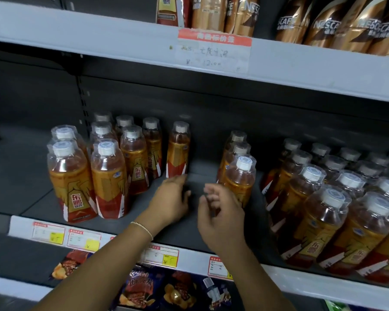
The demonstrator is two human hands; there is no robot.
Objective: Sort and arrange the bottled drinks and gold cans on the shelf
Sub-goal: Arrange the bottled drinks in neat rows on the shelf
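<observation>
The job looks partway done. On the shelf (27, 171), the left block of bottles (108, 176) stands in tidy rows, and the right block (337, 209) is packed close and upright. Between them the order breaks: 1 lone bottle (178, 151) stands apart, and a file of 3 bottles (239, 173) stands beside a bare gap. The left hand (171, 198) reaches for the lone bottle's base, fingers loosely extended; blur hides whether they touch it. The right hand (220, 212) hovers before the file of 3, fingers apart, loosely curled, holding nothing. The gold cans (323, 25) sit on the shelf above. Closing the middle gap probably remains.
</observation>
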